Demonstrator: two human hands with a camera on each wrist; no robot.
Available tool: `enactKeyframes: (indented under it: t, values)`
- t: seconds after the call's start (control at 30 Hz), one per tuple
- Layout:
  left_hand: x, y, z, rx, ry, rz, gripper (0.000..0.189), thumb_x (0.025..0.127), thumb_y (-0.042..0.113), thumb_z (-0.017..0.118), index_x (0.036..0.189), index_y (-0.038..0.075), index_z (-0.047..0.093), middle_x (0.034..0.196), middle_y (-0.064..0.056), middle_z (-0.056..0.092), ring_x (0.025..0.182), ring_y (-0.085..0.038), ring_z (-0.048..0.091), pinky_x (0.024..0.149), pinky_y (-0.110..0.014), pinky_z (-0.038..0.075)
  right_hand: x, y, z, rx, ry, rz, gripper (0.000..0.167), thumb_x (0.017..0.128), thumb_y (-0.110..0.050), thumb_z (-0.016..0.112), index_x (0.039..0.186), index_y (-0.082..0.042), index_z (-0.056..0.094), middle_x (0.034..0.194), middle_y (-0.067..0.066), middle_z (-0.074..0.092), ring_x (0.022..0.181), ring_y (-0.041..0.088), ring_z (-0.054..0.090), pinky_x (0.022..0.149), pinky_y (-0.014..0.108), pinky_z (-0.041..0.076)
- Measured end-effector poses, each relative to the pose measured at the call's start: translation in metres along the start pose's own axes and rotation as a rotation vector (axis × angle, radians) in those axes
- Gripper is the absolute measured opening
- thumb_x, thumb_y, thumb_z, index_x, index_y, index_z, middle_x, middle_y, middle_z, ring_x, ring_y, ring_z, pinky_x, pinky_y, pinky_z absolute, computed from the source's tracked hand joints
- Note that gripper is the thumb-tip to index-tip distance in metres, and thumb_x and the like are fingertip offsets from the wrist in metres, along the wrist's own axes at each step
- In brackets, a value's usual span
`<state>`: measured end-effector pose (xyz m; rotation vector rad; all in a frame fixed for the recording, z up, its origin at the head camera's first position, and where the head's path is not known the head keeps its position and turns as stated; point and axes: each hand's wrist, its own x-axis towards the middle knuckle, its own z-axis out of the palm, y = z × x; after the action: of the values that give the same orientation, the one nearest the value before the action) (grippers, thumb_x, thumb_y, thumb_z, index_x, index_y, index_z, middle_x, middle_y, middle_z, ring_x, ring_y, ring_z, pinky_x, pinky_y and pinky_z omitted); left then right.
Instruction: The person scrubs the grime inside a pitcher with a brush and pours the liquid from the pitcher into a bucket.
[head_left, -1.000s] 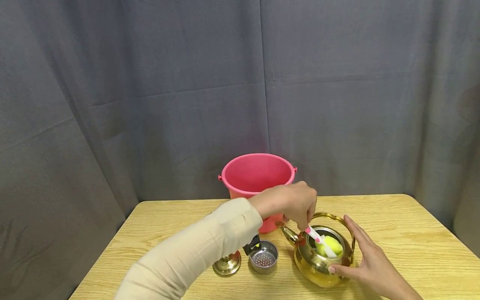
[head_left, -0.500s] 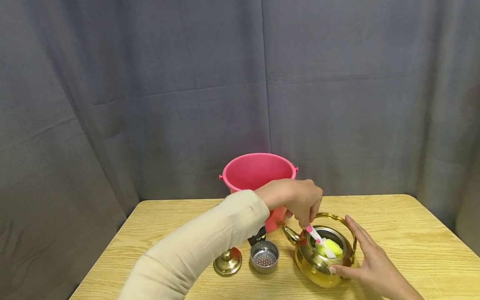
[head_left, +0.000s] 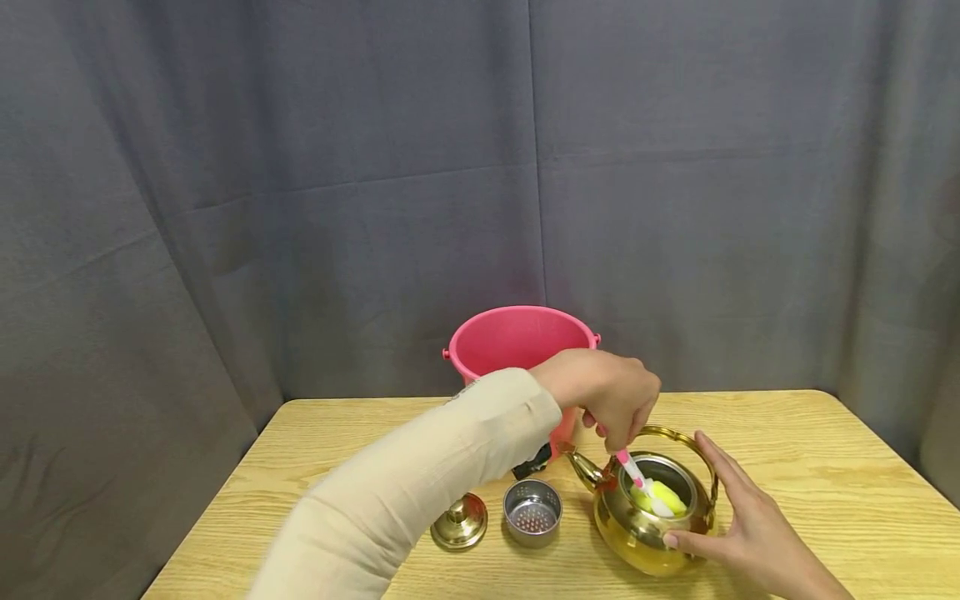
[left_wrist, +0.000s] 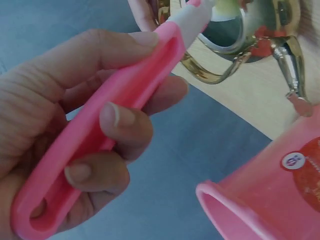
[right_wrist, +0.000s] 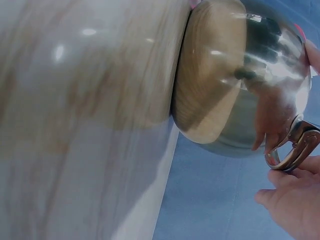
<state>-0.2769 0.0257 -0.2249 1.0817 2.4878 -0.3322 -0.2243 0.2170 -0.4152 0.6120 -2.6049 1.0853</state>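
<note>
My left hand point(head_left: 622, 398) grips the pink handle of a sponge brush point(left_wrist: 107, 117). Its fingers curl round the handle in the left wrist view. The yellow-green sponge head point(head_left: 667, 497) is inside the open mouth of a golden teapot point(head_left: 651, 557); its lower part is hidden by the wall. My right hand point(head_left: 757, 533) rests against the teapot's right side, thumb at the upper body and straight fingers along the raised bail handle. In the right wrist view, fingers of the right hand point(right_wrist: 295, 195) touch the handle near its joint with the shiny body.
Left of the teapot stands a perforated metal strainer point(head_left: 532, 537), with a golden lid point(head_left: 460, 527) beside it, partly behind the sleeve point(head_left: 420, 467). A pink bucket point(head_left: 517, 337) stands behind the left forearm, near the spout. The wooden table point(head_left: 787, 442) ends at a grey curtain.
My left hand has moved a little to the right and away, so the brush handle stands a bit steeper in the teapot. The right hand keeps its place on the teapot.
</note>
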Motion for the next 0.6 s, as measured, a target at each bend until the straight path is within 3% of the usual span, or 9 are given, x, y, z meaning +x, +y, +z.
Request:
enactKeyframes:
  t: [0.27, 0.6]
  values:
    - [0.009, 0.018, -0.008, 0.179, -0.039, -0.07, 0.015, 0.079, 0.012, 0.074, 0.068, 0.015, 0.064, 0.062, 0.003, 0.058, 0.046, -0.008, 0.05, 0.045, -0.017, 0.043, 0.002, 0.001, -0.001, -0.006, 0.009, -0.007, 0.118, 0.067, -0.042, 0.088, 0.156, -0.022, 0.013, 0.153, 0.021, 0.027, 0.131, 0.049, 0.029, 0.089, 0.072, 0.031]
    - [0.013, 0.038, -0.013, 0.353, -0.077, -0.174, 0.014, 0.08, 0.011, 0.069, 0.074, 0.018, 0.059, 0.064, 0.006, 0.052, 0.056, -0.009, 0.048, 0.048, -0.02, 0.038, 0.002, 0.004, 0.001, -0.004, 0.029, -0.042, 0.119, 0.065, -0.036, 0.09, 0.156, -0.02, 0.015, 0.151, 0.021, 0.029, 0.131, 0.048, 0.031, 0.09, 0.07, 0.032]
